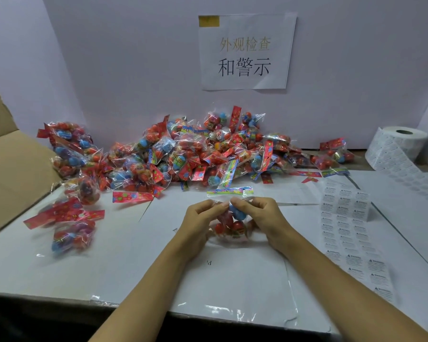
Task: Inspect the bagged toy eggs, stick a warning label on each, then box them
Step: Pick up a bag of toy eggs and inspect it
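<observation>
A clear bag of red and blue toy eggs [232, 225] with a striped header card lies on the white table in front of me. My left hand [200, 223] grips its left side with curled fingers. My right hand [262, 215] grips its right side, fingertips pinching near the top by a blue egg. A large pile of bagged eggs [195, 154] sits against the back wall. A strip of warning labels [349, 225] runs down the table at the right.
An open cardboard box [13, 169] stands at the left edge. Two loose bags [69, 228] lie at the left front. A label roll [403, 144] sits at the back right. A paper sign [245, 53] hangs on the wall.
</observation>
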Demonstrator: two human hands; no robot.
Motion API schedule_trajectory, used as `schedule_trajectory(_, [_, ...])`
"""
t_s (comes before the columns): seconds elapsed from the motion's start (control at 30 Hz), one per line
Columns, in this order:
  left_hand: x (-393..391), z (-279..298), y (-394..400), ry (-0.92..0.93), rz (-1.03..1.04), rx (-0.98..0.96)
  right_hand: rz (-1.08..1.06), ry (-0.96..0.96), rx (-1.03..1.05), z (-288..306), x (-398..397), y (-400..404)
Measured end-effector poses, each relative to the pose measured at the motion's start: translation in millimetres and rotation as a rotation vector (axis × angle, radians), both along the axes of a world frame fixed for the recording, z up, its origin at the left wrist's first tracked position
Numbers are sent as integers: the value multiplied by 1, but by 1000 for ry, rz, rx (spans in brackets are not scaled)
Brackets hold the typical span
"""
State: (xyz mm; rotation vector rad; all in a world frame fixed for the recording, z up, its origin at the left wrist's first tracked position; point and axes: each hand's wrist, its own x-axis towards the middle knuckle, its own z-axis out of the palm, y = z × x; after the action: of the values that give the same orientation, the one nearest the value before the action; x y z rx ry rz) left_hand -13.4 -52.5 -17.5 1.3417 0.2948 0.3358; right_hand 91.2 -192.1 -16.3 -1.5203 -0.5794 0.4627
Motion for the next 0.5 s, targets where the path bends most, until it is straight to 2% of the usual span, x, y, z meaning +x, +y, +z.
schedule_trajectory(0.37, [1, 2, -8, 68, 1, -103, -22, 91, 29, -4, 3, 3])
schedule_trajectory(0.5, [-1, 3, -8, 63, -23, -91, -47, 65, 68, -4, 3, 3])
